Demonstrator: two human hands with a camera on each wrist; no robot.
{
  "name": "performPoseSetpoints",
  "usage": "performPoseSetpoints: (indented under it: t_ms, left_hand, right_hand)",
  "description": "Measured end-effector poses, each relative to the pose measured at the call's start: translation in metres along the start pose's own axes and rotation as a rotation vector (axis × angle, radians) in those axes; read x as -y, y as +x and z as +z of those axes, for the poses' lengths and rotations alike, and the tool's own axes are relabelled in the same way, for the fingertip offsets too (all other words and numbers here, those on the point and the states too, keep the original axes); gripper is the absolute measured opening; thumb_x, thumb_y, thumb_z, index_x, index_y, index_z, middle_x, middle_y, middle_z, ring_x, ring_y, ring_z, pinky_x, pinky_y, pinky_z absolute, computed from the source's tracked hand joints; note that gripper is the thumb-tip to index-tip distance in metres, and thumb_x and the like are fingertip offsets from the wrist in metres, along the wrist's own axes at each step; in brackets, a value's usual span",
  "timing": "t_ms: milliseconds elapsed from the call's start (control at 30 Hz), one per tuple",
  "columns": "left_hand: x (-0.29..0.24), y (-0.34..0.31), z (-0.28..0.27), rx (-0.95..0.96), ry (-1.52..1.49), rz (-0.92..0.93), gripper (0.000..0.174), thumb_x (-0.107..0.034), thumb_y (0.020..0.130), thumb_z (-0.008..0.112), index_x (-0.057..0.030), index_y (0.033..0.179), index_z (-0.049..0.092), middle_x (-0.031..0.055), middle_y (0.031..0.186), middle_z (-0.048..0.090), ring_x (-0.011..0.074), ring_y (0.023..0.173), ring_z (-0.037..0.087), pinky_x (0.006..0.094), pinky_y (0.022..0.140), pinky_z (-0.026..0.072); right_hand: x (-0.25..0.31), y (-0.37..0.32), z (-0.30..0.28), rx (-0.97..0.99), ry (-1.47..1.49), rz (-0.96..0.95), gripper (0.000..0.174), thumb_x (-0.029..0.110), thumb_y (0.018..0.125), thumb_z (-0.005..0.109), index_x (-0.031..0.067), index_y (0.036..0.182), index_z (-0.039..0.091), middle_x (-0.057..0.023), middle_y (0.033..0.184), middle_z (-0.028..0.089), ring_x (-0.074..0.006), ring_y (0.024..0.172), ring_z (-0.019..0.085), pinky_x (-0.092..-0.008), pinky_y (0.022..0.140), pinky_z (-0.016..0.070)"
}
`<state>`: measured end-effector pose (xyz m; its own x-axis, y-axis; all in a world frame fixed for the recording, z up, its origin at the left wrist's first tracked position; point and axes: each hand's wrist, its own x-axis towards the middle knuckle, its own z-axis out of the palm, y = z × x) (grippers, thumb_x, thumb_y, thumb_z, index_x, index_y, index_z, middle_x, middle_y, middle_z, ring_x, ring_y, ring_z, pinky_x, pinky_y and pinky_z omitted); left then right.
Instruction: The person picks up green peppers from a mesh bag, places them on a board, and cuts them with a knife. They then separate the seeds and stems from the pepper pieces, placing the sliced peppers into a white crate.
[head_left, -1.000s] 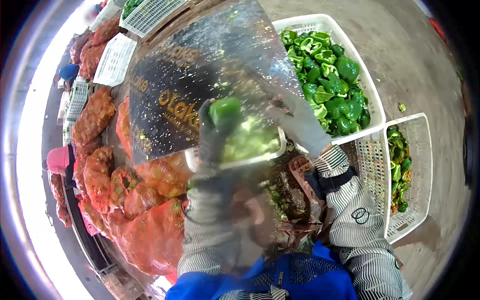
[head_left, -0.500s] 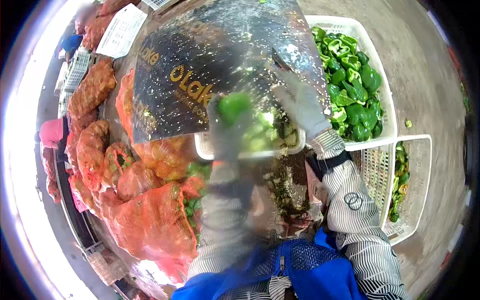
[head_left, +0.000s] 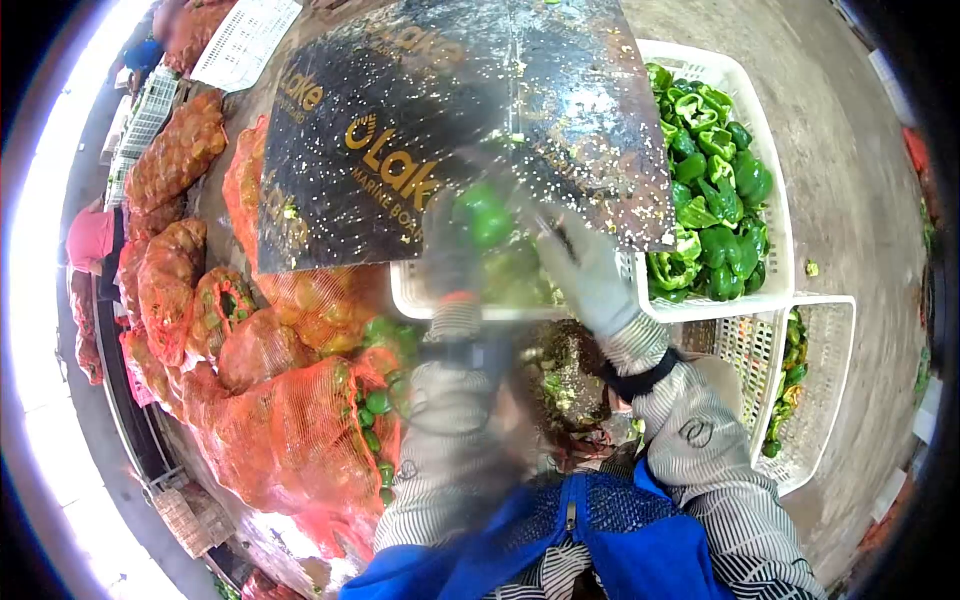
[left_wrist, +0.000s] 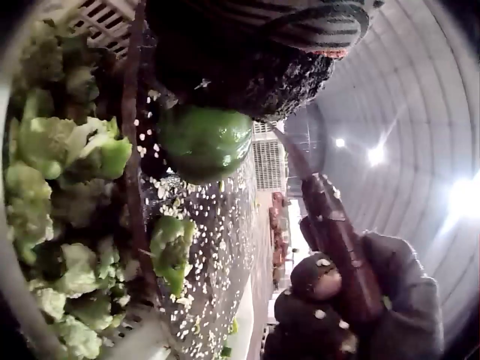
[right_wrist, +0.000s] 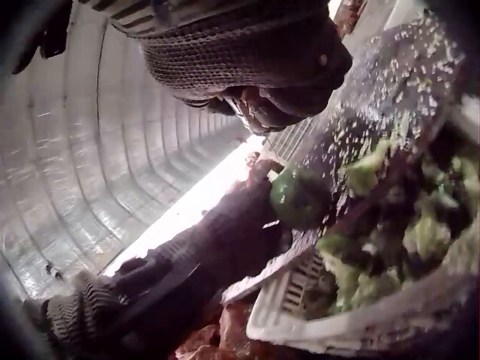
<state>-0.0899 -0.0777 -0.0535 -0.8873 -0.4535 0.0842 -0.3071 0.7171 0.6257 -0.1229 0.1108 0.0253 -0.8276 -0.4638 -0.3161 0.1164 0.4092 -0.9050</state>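
Note:
A whole green bell pepper sits in my gloved left hand, low over the front edge of the dark board; the head view is blurred there. My gloved right hand grips a small knife by its dark red handle, as the left wrist view shows. The blade points toward the left hand and pepper. Below the board's edge, a white crate holds pale green pepper cores and scraps. A green piece lies on the seed-strewn board.
At the right stands a white crate full of cut green peppers. Another white crate beside it holds red-tinged and green pieces. Orange mesh sacks crowd the left side. A person in pink is at the far left.
My right hand with the knife has come down and left, nearer the pepper. The left hand still holds the pepper. The head view has shifted, so board and crates appear further right.

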Motion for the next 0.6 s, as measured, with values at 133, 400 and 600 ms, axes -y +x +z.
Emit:
performPoseSetpoints:
  t_ms: [133, 400, 600]
  left_hand:
    - [-0.007, -0.004, -0.002, -0.061, 0.071, 0.094, 0.044, -0.031, 0.103, 0.040, -0.0003, 0.134, 0.050, 0.0192, 0.133, 0.053, 0.0339, 0.125, 0.046, 0.0404, 0.108, 0.0364]
    - [-0.005, -0.005, 0.005, -0.070, 0.167, 0.052, 0.045, -0.031, 0.103, 0.039, 0.0010, 0.133, 0.050, 0.0204, 0.133, 0.052, 0.0338, 0.126, 0.046, 0.0405, 0.109, 0.0362]
    - [-0.001, -0.004, 0.000, -0.018, -0.083, 0.252, 0.044, -0.029, 0.103, 0.040, 0.0014, 0.134, 0.049, 0.0208, 0.137, 0.051, 0.0317, 0.125, 0.049, 0.0387, 0.109, 0.0362]
  right_hand:
    - [-0.008, -0.024, 0.030, 0.042, -0.153, 0.008, 0.050, 0.022, 0.098, 0.049, -0.0032, 0.141, 0.041, -0.0147, 0.107, 0.066, -0.0173, 0.074, 0.064, -0.0304, 0.064, 0.0525]
    - [-0.020, -0.053, 0.030, 0.074, -0.314, -0.087, 0.054, 0.027, 0.101, 0.045, -0.0010, 0.146, 0.033, -0.0270, 0.136, 0.049, -0.0368, 0.119, 0.056, -0.0409, 0.102, 0.0461]
    - [-0.052, -0.041, 0.042, -0.101, -0.244, -0.318, 0.050, 0.030, 0.102, 0.045, 0.0041, 0.145, 0.038, -0.0276, 0.128, 0.055, -0.0358, 0.111, 0.060, -0.0406, 0.095, 0.0495]
